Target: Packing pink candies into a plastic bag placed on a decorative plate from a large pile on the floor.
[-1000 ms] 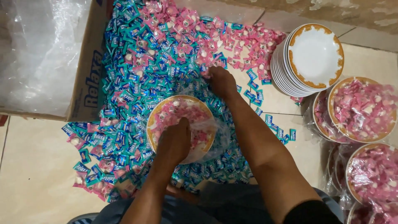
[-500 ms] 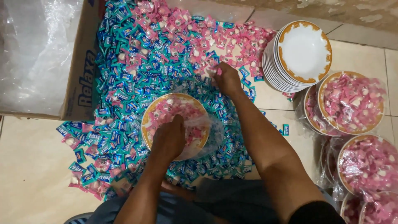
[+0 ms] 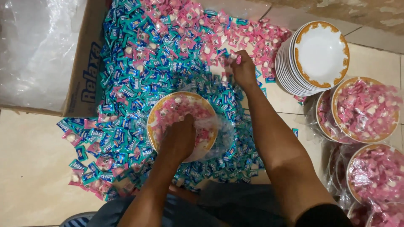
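Pink candies [image 3: 248,31] are being pinched by the right hand [image 3: 243,69], fingers together. Left hand [image 3: 180,141] is lying flat, fingers spread, steadying the filled plate [image 3: 156,112]; picking only pink ones would suit.

A home floor used for small-scale packing. Cream floor tiles [image 3: 33,168] carry a heap of wrapped pink and blue candies [image 3: 168,54], a cardboard box [image 3: 86,63] at far left, a stack of gold-rimmed plates [image 3: 320,54] and candy-filled wrapped plates [image 3: 364,109] at right.
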